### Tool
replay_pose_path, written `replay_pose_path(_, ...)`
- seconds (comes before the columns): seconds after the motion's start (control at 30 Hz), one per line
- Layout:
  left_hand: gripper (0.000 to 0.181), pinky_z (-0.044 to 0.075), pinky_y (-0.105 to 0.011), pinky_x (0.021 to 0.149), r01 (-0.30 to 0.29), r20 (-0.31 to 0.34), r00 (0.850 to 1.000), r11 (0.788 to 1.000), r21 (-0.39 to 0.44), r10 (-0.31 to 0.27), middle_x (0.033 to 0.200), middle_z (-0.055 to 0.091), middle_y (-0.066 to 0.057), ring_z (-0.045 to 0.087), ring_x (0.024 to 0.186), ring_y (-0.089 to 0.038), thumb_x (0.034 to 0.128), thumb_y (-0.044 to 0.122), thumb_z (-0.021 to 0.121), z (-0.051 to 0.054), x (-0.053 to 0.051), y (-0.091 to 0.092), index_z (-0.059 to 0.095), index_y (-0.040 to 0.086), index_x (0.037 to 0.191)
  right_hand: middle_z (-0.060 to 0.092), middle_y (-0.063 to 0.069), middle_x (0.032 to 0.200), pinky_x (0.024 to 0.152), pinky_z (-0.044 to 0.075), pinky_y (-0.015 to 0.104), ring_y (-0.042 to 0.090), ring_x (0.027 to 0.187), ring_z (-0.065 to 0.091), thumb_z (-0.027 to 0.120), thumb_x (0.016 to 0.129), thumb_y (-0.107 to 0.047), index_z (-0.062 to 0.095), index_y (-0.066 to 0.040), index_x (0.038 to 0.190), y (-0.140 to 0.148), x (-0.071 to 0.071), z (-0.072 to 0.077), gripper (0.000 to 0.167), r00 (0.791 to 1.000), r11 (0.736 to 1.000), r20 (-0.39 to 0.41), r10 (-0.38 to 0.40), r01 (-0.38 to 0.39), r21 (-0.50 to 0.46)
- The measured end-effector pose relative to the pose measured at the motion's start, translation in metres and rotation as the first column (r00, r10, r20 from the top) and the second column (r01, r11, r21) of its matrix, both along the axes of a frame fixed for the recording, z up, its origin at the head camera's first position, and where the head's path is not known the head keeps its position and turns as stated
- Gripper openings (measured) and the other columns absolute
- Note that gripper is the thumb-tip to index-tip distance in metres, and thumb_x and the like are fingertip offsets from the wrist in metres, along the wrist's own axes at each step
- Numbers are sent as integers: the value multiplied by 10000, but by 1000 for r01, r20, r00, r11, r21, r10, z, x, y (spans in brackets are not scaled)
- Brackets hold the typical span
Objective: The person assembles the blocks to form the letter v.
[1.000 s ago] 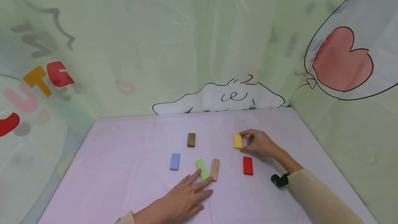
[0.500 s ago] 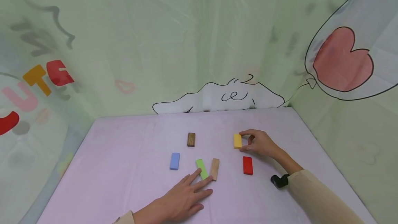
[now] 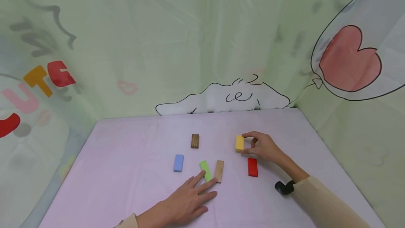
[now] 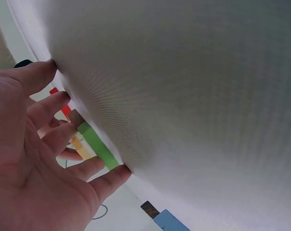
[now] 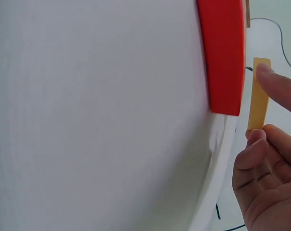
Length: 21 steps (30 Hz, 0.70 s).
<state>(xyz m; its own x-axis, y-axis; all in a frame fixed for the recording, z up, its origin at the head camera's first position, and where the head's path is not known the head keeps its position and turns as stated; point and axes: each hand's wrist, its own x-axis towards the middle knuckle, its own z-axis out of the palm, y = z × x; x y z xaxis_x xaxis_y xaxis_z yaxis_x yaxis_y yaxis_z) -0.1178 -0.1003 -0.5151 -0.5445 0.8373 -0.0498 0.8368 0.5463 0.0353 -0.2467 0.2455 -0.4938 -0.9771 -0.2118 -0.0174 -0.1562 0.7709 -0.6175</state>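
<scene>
Step in hand (judged): positioning of the yellow block (image 3: 239, 143), sited R of ctr on the far part of the surface (image 3: 126, 171). It is grasped from the R by the R hand (image 3: 265, 147); the grip is closed on its far & near ends. Lift-off cannot be confirmed. L hand (image 3: 186, 200): grip released, fingers spread at near ctr; contact w/ the green block (image 3: 205, 170) cannot be told.

Next move (judged): end pinch to be kept firm, block kept level. A shift L is favoured: open room is seen btwn it & the dark brown block (image 3: 195, 141).

Clearances: the red block (image 3: 252, 167) is sited just near-side of the R hand; low travel that way is to be avoided. Near-L, the tan block (image 3: 219, 171) is passed before the green one. Open room is also found L of the blue block (image 3: 178, 163). The surface's R edge is well apart.
</scene>
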Motion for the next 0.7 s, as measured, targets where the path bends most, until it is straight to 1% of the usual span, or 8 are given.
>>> replay_pose_path(0.23, 516, 453, -483, 1208, 5, -3, 1000, 1000, -2, -5, 1772, 279, 34, 302, 1622, -387, 1105, 511, 473, -2, -1, 1, 476, 348, 1594, 646, 117, 982, 574, 478, 228, 171, 780, 543, 922, 825, -209, 667, -68, 1390, -6, 7, 4, 636, 1000, 1000, 7, -19, 19, -20)
replay_pose_path(0.37, 514, 453, -483, 1208, 9, -1, 1000, 1000, 6, -9, 1771, 283, 32, 302, 1622, -387, 1107, 508, 472, -2, -1, 1, 477, 345, 1594, 646, 140, 1003, 564, 475, 229, 177, 772, 540, 913, 833, -188, 665, -60, 1390, -9, 8, 2, 623, 1000, 999, -4, -29, 29, -29)
replay_pose_path(0.57, 513, 452, -478, 1210, 10, -6, 1000, 1000, 2, -10, 1769, 287, 32, 304, 1621, -387, 1105, 505, 476, -1, -2, 1, 480, 343, 1592, 644, 127, 1006, 565, 495, 228, 175, 770, 548, 902, 840, -176, 664, -74, 1393, -15, 10, -2, 611, 1000, 998, 3, -29, 29, -55)
replay_pose_path(0.7, 524, 445, -494, 1218, 2, 45, 999, 1000, -9, -2, 1779, 255, 51, 284, 1631, -379, 1105, 525, 467, 1, -3, 1, 457, 359, 1603, 639, 117, 957, 559, 487, 229, 174, 766, 539, 917, 826, -187, 677, -75, 1380, -18, 11, -4, 614, 1000, 998, -3, -15, 15, -58)
